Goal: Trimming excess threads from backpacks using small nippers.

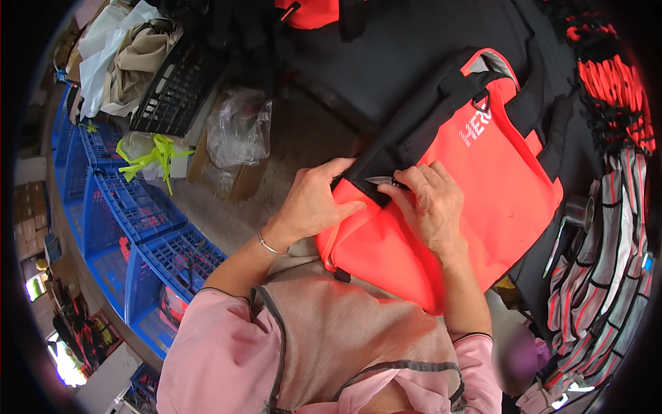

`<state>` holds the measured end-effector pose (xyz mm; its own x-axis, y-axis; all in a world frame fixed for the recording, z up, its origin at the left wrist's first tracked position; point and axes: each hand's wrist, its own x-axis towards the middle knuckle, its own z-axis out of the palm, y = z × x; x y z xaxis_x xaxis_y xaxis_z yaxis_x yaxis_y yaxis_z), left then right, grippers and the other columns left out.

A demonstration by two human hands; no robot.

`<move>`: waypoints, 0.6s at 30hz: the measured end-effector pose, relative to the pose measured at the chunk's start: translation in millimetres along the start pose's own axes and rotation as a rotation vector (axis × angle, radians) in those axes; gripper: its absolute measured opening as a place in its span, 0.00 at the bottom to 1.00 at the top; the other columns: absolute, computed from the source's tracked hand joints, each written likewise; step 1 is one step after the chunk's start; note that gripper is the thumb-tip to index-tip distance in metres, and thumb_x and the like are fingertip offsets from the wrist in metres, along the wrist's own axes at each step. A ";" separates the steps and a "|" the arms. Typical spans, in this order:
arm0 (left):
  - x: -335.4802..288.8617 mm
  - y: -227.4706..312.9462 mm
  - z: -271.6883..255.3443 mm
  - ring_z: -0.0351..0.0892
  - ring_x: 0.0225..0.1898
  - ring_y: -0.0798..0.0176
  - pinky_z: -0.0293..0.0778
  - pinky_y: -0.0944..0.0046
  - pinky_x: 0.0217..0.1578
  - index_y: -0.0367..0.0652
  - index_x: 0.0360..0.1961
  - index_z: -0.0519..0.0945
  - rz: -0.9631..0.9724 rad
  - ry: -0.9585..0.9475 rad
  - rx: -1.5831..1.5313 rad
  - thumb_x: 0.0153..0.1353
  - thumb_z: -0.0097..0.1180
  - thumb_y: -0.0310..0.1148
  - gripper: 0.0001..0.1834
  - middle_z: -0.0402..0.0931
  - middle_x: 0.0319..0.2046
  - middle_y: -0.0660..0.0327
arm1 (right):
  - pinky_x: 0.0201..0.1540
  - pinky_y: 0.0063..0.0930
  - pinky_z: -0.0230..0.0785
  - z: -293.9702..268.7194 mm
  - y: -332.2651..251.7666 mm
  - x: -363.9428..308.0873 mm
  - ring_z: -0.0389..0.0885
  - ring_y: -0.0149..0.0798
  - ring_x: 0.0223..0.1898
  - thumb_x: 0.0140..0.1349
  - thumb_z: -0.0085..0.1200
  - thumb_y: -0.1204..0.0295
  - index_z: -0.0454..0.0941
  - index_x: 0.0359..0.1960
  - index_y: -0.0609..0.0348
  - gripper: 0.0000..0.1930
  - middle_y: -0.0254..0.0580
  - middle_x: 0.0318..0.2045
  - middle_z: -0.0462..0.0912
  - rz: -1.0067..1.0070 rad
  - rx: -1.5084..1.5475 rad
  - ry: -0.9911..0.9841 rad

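Bag (483, 186), coral-red with a black strip (414, 141) along its upper left side, lies slantwise before us in the head view, directly under both hands. Our left hand (310, 200) is clamped on its left edge: the thumb lies on the red face while the forefinger reaches the black strip (the other fingers are mostly hidden from us). Our right hand (433, 200) is over the bag's face, thumb and forefinger together on a small pointed tool (379, 180), whose silver blade points left over the black strip; we cannot tell whether its tip touches the cloth. Beyond the bag we see a dark surface (400, 62). Off to our left, well apart from the fingers, stand blue crates (131, 283), with a clear plastic wrapper (238, 127) and a yellow-green ribbon (162, 155) farther up; striped straps (600, 248) lie heaped on our right.
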<state>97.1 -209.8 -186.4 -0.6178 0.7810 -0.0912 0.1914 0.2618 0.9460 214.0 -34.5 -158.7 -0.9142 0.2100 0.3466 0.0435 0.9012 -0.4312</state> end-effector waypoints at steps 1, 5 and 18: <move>1.1 -0.8 -1.8 0.84 0.43 0.51 0.79 0.60 0.46 0.35 0.53 0.77 -0.038 -0.021 0.004 0.42 0.69 0.27 0.32 0.82 0.42 0.48 | 0.29 0.32 0.70 1.6 4.7 -0.5 0.75 0.41 0.26 0.47 0.71 0.68 0.80 0.31 0.57 0.13 0.37 0.25 0.81 0.039 0.064 0.015; 8.3 -9.8 -6.2 0.79 0.54 0.53 0.74 0.58 0.55 0.39 0.59 0.74 0.005 -0.051 0.204 0.41 0.75 0.31 0.40 0.77 0.53 0.48 | 0.35 0.22 0.69 6.2 22.6 -8.2 0.74 0.27 0.29 0.60 0.65 0.70 0.78 0.36 0.63 0.11 0.34 0.28 0.80 0.586 0.651 0.203; 149.9 54.0 23.2 0.79 0.39 0.46 0.77 0.54 0.41 0.35 0.50 0.80 0.567 -0.069 0.720 0.47 0.72 0.34 0.27 0.78 0.37 0.51 | 0.34 0.13 0.62 12.5 46.8 -9.8 0.70 0.18 0.30 0.60 0.65 0.73 0.75 0.42 0.61 0.12 0.25 0.29 0.75 0.775 1.146 0.553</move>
<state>32.5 -65.4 -156.2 -0.2439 0.9263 0.2871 0.8949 0.1009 0.4347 219.9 0.8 -192.6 -0.5359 0.8359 -0.1185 -0.1371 -0.2247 -0.9647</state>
